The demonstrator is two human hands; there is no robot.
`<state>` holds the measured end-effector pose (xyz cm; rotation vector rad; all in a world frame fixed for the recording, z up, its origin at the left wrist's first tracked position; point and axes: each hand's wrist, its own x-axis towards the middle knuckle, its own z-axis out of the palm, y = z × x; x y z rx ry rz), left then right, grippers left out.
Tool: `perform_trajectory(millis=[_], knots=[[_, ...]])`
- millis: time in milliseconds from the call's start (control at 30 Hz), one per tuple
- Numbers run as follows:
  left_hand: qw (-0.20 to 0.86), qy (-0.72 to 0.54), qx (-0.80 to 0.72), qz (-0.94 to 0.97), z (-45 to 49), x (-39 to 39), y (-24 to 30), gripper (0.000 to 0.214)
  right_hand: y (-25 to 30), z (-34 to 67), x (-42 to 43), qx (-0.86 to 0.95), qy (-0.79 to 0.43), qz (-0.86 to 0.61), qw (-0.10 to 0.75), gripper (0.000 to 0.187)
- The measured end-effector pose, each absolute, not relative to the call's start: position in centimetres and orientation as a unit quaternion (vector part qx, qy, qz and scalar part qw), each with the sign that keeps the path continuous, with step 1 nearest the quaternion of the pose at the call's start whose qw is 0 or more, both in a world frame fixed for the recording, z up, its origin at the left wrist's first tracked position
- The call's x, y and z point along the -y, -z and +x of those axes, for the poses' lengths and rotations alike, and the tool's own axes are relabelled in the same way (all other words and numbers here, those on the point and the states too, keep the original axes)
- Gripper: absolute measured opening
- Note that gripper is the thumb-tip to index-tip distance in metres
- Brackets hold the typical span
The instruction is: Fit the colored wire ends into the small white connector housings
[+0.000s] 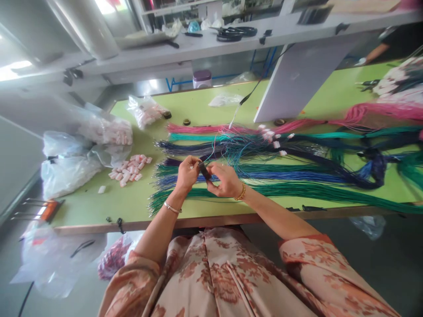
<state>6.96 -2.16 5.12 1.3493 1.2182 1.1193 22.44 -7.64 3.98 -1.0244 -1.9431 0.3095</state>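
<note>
Over the wire bundles, my two hands are close together around a small black tape roll (204, 171). My right hand (227, 179) grips this roll between thumb and fingers. My left hand (187, 174) is closed in a pinch at the roll's left side; what its fingertips hold is too small to make out. Thin loose wires (211, 152) rise from near the fingers toward the tangled middle of the bundles. Beneath and around the hands lie green wires (280, 190), blue wires (297, 177) and dark wires (304, 160), their tips pointing left.
White connectors (127, 171) lie piled on the green table (128, 209), beside plastic bags (71, 165). Pink wires (198, 129) run along the back. A white upright panel (294, 79) and a shelf (148, 52) stand behind. An orange-based pronged tool (49, 210) is at the left corner. Another person's arm (376, 53) shows far right.
</note>
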Motion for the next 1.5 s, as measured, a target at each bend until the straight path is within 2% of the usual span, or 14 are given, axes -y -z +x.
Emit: perform_trajectory(millis=[167, 300, 400, 533, 667, 733, 833, 1000, 1100, 1267, 1367, 1500], knots=[[0.542, -0.429, -0.468, 0.551, 6.4, 1.5, -5.8, 0.010, -1.3, 22.7, 7.1, 0.867, -0.010, -0.373, 0.331, 0.007], [0.579, -0.423, -0.452, 0.530, 6.6, 1.5, -6.1, 0.011, 0.3, 22.6, 6.1, 0.872, 0.006, -0.371, 0.319, 0.020], [0.578, -0.417, -0.462, 0.528, 6.5, 1.7, -6.3, 0.011, 0.5, 22.3, 5.4, 0.846, -0.037, -0.421, 0.325, 0.026], [0.501, -0.415, -0.483, 0.585, 6.2, 2.4, -6.5, 0.013, 0.2, 21.4, 4.7, 0.786, -0.188, -0.443, 0.387, 0.019], [0.368, -0.458, -0.490, 0.644, 6.1, 3.3, -6.4, 0.023, 0.7, 19.8, 3.7, 0.675, -0.408, -0.367, 0.494, 0.030], [0.345, -0.460, -0.515, 0.636, 5.9, 3.4, -6.4, 0.022, 1.1, 19.0, 3.1, 0.620, -0.477, -0.337, 0.524, 0.034], [0.340, -0.428, -0.536, 0.643, 5.5, 3.4, -6.4, 0.016, 1.3, 18.3, 2.3, 0.570, -0.518, -0.331, 0.546, 0.031], [0.312, -0.405, -0.527, 0.679, 4.8, 3.6, -6.0, 0.019, 0.7, 17.6, 2.1, 0.480, -0.589, -0.337, 0.556, 0.026], [0.295, -0.396, -0.541, 0.680, 4.9, 4.1, -5.6, 0.018, 0.2, 17.3, 1.9, 0.427, -0.610, -0.335, 0.577, 0.029], [0.356, -0.376, -0.558, 0.649, 5.6, 4.8, -5.4, 0.014, 0.0, 17.2, 1.4, 0.338, -0.610, -0.355, 0.622, 0.038], [0.350, -0.424, -0.562, 0.618, 5.8, 4.7, -5.0, 0.010, -0.5, 17.9, 2.5, 0.369, -0.594, -0.415, 0.582, 0.032], [0.325, -0.479, -0.553, 0.599, 5.4, 4.0, -4.2, 0.010, -3.0, 19.9, 5.6, 0.579, -0.570, -0.460, 0.359, 0.015]])
